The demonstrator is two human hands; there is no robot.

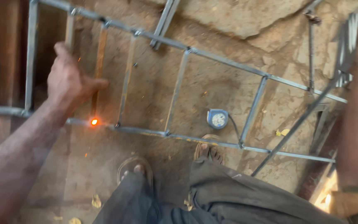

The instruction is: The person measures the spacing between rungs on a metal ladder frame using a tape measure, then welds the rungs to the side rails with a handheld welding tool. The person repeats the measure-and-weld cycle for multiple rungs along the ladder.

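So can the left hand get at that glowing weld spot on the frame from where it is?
Probably yes: the left hand rests on an upright bar just above the glowing spot on the metal frame, with nothing between them.
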